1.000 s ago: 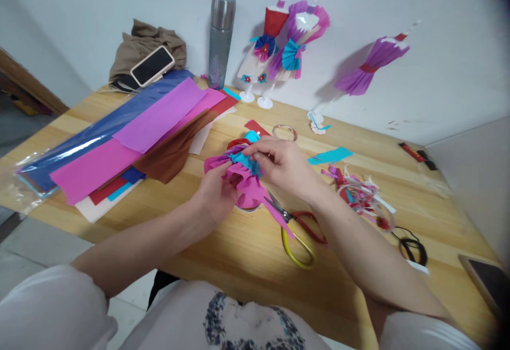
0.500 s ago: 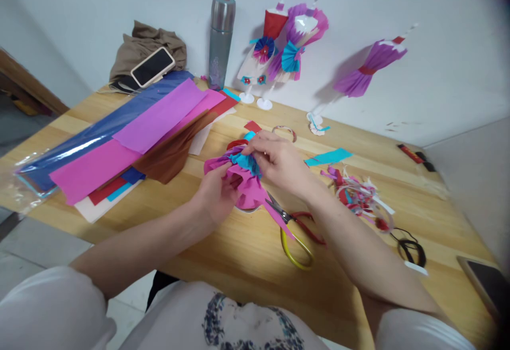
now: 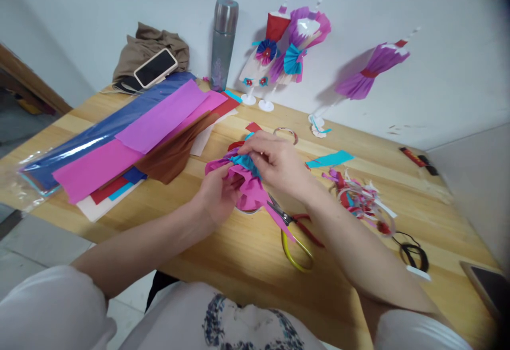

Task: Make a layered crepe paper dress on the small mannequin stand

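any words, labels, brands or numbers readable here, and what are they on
No text can be read anywhere in this view.
Flask: a pale purple pattern low on its side, no legible lettering.
Red-and-black item at far right: any marking is too small and blurred to read.
Scissors: no mark that can be made out.
Ruffled pink paper: no lettering visible.
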`<state>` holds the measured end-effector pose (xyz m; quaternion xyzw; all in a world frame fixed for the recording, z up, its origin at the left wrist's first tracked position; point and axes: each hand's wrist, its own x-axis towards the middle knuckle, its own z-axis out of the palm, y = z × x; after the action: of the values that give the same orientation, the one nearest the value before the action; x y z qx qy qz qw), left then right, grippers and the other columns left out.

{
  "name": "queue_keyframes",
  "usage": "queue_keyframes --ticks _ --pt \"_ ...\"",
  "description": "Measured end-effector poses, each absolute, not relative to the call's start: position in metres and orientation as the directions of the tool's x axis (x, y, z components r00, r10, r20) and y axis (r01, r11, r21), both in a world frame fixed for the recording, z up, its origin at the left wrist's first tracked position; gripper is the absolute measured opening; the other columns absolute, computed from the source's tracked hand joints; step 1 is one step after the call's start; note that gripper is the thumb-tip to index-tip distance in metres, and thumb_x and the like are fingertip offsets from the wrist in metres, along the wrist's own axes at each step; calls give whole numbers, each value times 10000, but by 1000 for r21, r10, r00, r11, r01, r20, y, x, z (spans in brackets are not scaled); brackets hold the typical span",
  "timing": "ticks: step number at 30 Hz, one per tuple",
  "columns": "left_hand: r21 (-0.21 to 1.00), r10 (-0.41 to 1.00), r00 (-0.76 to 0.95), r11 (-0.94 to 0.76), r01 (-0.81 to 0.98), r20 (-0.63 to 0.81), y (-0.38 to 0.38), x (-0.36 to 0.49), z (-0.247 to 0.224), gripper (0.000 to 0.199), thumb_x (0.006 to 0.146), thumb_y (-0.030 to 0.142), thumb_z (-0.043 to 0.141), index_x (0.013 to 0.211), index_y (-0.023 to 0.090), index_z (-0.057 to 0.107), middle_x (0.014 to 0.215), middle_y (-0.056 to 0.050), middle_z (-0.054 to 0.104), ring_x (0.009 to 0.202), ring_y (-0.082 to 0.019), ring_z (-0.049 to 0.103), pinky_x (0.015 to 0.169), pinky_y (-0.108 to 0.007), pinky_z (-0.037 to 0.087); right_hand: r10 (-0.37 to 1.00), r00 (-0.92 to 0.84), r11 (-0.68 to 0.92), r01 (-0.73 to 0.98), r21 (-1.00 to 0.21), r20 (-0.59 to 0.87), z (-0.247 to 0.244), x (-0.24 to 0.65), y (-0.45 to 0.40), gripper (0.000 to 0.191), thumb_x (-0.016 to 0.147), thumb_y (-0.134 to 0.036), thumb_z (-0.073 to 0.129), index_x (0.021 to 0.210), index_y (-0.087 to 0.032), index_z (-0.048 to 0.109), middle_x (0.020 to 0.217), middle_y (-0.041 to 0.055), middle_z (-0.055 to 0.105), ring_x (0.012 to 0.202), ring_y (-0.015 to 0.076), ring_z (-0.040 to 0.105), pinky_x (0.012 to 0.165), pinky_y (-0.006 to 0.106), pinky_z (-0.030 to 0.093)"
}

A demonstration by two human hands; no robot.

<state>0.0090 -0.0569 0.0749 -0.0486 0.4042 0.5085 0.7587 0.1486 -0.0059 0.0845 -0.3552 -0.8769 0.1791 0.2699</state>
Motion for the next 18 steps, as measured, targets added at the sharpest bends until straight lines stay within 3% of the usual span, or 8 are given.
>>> queue_keyframes --ticks 5,8,11,18 --pt "333 735 177 490 -806 -654 -58 9 77 419 950 17 421 585 132 591 499 3 540 460 -73 517 523 -175 443 708 -636 698 560 -446 309 77 146 -5 398 822 5 446 948 -206 759 977 99 712 917 241 663 788 378 545" --pt "328 727 171 490 -808 -665 -56 8 76 400 954 39 437 595 131 588 492 10 532 462 -71 519 516 -171 449 676 -667 716 496 -492 312 78 145 -7 421 834 17 434 907 -240 760 964 78 718 934 232 674 801 367 561" --pt "331 733 179 493 -805 -656 -55 6 77 385 941 44 426 602 125 590 502 3 540 470 -79 532 520 -180 464 699 -625 701 505 -503 348 80 144 -8 449 877 7 400 983 -246 755 993 75 721 952 222 677 834 369 562" --pt "325 735 194 499 -803 -650 -56 5 76 340 847 -1 417 564 129 555 533 -16 554 490 -92 537 522 -196 459 688 -654 718 556 -418 313 74 143 -2 408 863 2 400 981 -146 762 1010 123 705 983 243 659 844 380 540"
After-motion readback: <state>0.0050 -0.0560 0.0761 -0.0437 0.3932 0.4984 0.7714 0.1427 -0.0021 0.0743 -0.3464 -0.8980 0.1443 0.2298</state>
